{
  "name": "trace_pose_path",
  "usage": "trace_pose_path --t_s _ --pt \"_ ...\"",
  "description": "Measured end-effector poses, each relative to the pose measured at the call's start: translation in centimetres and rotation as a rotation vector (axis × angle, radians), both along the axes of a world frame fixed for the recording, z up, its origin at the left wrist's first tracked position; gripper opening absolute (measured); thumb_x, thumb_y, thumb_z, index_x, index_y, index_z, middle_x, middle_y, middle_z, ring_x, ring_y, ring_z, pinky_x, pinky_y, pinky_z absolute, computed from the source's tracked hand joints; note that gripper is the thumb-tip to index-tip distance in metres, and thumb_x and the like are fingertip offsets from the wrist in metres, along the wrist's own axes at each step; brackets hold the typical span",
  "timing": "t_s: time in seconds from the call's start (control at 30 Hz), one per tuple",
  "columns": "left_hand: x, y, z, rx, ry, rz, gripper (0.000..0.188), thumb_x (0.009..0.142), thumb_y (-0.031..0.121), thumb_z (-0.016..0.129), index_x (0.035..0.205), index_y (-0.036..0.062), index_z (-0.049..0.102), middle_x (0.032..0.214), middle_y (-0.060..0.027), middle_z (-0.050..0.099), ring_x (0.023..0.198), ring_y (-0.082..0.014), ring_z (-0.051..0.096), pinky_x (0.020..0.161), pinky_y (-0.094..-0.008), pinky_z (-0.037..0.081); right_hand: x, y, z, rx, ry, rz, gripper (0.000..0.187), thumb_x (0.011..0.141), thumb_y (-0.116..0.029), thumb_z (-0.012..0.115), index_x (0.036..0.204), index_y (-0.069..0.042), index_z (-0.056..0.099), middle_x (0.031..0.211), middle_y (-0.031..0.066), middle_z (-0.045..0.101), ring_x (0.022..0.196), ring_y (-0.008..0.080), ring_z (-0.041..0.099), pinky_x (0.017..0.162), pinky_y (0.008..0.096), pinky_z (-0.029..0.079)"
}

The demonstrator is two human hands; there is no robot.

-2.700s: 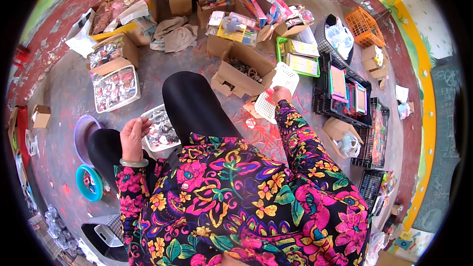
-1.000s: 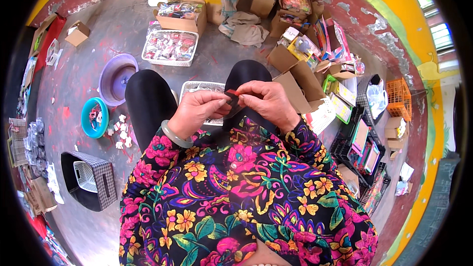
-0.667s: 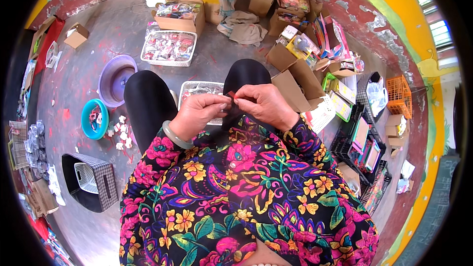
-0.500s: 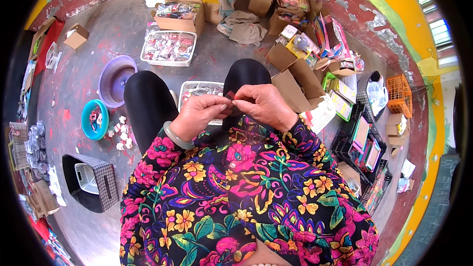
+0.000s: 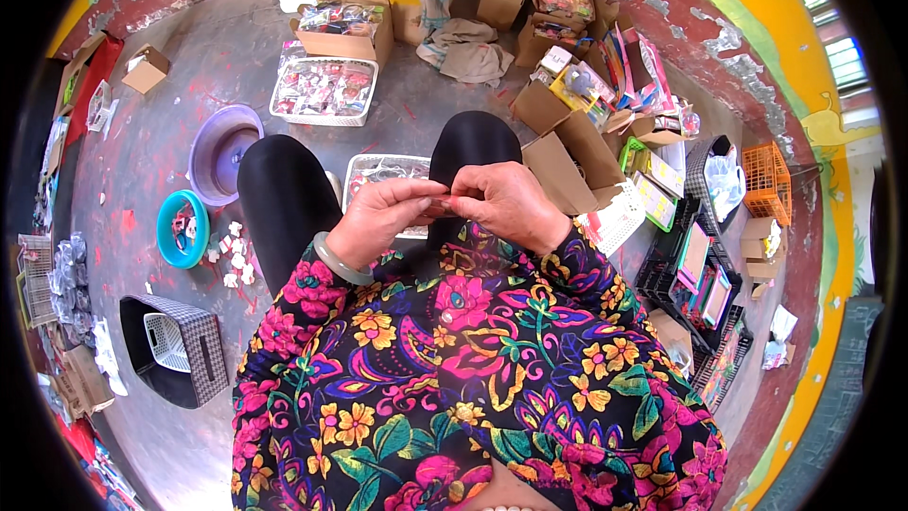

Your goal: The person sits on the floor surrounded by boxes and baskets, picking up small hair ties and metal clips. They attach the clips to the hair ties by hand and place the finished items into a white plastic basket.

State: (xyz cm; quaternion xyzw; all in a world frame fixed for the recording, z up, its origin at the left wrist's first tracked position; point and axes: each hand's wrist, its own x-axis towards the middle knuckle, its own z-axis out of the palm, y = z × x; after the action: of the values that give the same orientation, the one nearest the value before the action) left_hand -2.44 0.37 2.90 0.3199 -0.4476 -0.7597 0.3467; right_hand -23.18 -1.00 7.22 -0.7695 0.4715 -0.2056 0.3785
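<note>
Since the earliest frame, the right hand [image 5: 506, 206] has come away from the white perforated basket [image 5: 619, 220] on the right and met the left hand [image 5: 376, 218] in front of the lap; against the last frame, the left fingers lie flatter and cover more of what is held. Both hands pinch, thumb to forefinger, on one small reddish-dark piece [image 5: 442, 205], which sits between the two sets of fingertips, just above the dark trousers; it is mostly hidden, so its shape cannot be told. A pale bangle [image 5: 342, 263] circles the left wrist. Just beyond the hands, between the knees, a white tray [image 5: 388, 159] of small items stands on the floor [image 5: 284, 331], partly covered by the fingers and right knee. Left of the left knee are a purple basin [image 5: 225, 153] and a turquoise basin [image 5: 163, 229] with red and white bits inside; small white pieces [image 5: 236, 263] lie scattered beside the latter. Farther ahead, a white basket [image 5: 322, 119] of packaged goods stands before a filled cardboard box. To the right of the right knee is an open cardboard box [image 5: 558, 175], near the perforated basket and a green basket of cards.
</note>
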Motion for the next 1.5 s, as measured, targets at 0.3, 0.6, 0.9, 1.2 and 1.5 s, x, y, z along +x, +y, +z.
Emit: trace_pose_path --t_s 0.3,0.6,0.9,1.2,1.5 --pt "-0.2 -0.1 0.4 -0.013 0.0 -0.027 0.027 0.091 0.007 0.048 0.115 -0.0031 0.052 0.103 -0.0115 0.062 0.095 -0.0168 0.059 0.082 -0.0274 0.048 0.0 -1.0 -0.2 -0.04 -0.156 0.022 0.018 0.077 -0.018 0.055 0.082 -0.002 0.063 0.068 0.0126 0.061 0.061 0.0269 0.06 0.056 0.0338 0.045" --pt "0.1 0.0 0.6 0.027 0.007 -0.054 0.026 0.091 0.009 0.048 0.113 -0.003 0.053 0.101 -0.0118 0.062 0.092 -0.0184 0.061 0.08 -0.0279 0.049 0.3 -0.7 0.3 0.107 -0.114 0.005 0.016 0.075 -0.013 0.055 0.084 -0.002 0.061 0.067 0.0116 0.061 0.06 0.0229 0.06 0.056 0.0313 0.045" --pt "0.1 -0.2 0.8 0.019 0.051 -0.083 0.029 0.09 0.009 0.049 0.116 -0.0038 0.051 0.103 -0.0103 0.06 0.095 -0.0157 0.059 0.084 -0.027 0.047 0.5 -1.2 -0.1 0.111 -0.108 0.036 0.023 0.073 -0.022 0.065 0.081 -0.001 0.059 0.067 0.0121 0.061 0.06 0.0231 0.06 0.054 0.0319 0.045" --pt "0.0 0.0 0.1 -0.081 0.044 -0.088 0.03 0.089 0.003 0.048 0.118 -0.0032 0.049 0.107 -0.0119 0.059 0.1 -0.0179 0.057 0.088 -0.0276 0.044 0.7 -1.4 0.3 0.114 -0.133 0.062 0.02 0.077 -0.02 0.061 0.083 -0.001 0.061 0.069 0.0123 0.062 0.061 0.024 0.061 0.055 0.0321 0.045" --pt "0.2 -0.2 0.0 -0.059 0.11 -0.077 0.031 0.088 0.001 0.047 0.12 -0.0025 0.048 0.109 -0.0135 0.059 0.103 -0.0207 0.056 0.089 -0.0294 0.043 -0.1 -1.3 -0.6 0.226 -0.266 0.08 0.018 0.077 -0.01 0.057 0.091 0.0 0.061 0.068 0.0106 0.062 0.063 0.0143 0.059 0.057 0.0273 0.044"
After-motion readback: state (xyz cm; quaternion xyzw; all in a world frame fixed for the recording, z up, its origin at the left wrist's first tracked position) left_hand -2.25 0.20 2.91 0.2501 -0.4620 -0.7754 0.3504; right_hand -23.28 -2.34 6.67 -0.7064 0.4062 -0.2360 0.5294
